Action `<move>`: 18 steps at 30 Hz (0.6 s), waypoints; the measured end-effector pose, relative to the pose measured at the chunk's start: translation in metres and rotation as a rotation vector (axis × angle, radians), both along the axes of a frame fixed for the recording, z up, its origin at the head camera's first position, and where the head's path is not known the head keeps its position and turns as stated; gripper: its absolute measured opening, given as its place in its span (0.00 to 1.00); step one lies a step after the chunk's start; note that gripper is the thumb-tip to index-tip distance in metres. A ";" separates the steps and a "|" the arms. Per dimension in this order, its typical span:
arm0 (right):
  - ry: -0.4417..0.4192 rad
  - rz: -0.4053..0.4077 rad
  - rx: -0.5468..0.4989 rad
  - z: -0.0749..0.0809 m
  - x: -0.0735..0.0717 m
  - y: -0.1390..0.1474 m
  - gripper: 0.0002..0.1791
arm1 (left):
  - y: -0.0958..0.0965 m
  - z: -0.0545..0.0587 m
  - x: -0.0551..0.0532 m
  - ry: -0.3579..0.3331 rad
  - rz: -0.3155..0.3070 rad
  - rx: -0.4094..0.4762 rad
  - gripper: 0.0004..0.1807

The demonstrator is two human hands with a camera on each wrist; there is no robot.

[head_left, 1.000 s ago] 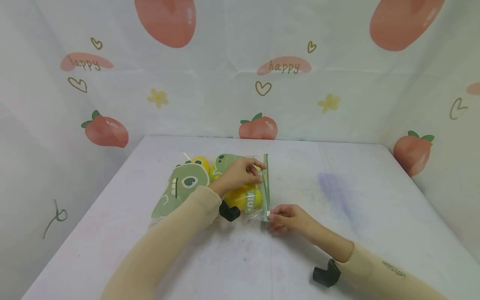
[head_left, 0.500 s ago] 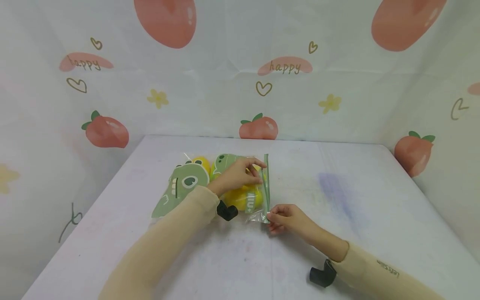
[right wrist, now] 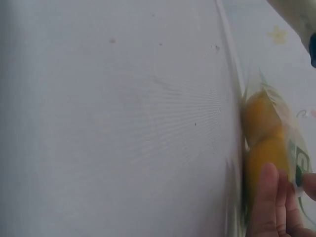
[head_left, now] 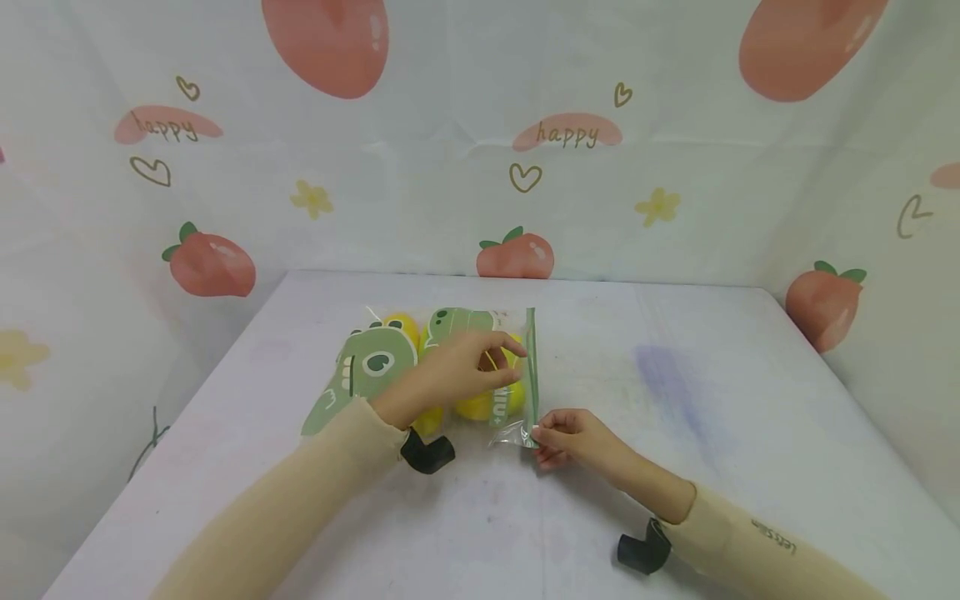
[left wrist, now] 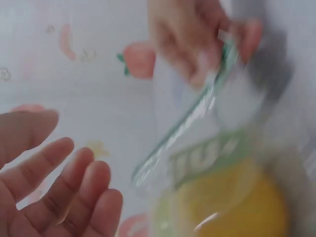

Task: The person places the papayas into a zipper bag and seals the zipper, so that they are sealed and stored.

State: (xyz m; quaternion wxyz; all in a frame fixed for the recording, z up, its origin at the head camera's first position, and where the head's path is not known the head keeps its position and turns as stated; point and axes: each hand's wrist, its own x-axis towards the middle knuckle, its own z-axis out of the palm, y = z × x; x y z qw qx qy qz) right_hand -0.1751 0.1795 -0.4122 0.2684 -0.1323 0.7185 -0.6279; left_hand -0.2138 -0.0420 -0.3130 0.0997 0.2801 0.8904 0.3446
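Observation:
A clear zip bag (head_left: 371, 358) with a green cartoon creature printed on it lies on the table. Several rounded yellow things (head_left: 401, 323) show through the plastic; their kind is unclear. Along the bag's right end runs a green zip strip (head_left: 532, 367). My right hand (head_left: 585, 437) pinches the near end of that strip between thumb and finger, at a small white tab partly covered by the fingertips. Over the bag is my left hand (head_left: 461, 371), blurred, its fingers loosely bent. In the left wrist view, the left hand (left wrist: 59, 187) holds nothing and is apart from the strip.
The white table (head_left: 720, 400) has a purple smudge (head_left: 667, 383) on its right part. Behind it hangs a white cloth (head_left: 420, 108) printed with peaches, hearts and flowers. A black band mount (head_left: 427, 452) sits on the left wrist, and another black mount (head_left: 643, 550) on the right.
My left hand has let go of the zip strip and shifted slightly left and nearer. My right hand keeps its pinch at the strip's near end and has barely moved.

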 end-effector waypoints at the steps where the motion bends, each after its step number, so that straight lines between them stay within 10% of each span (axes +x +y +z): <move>1: 0.001 0.001 0.000 0.000 0.000 0.000 0.12 | -0.001 -0.001 0.005 -0.027 -0.004 0.036 0.15; 9: 0.006 0.002 0.008 0.000 -0.001 0.000 0.12 | -0.002 -0.038 0.041 -0.382 -0.022 0.354 0.11; 18: 0.023 0.001 0.016 0.003 0.000 0.000 0.11 | 0.008 -0.079 0.073 -0.746 0.126 0.424 0.15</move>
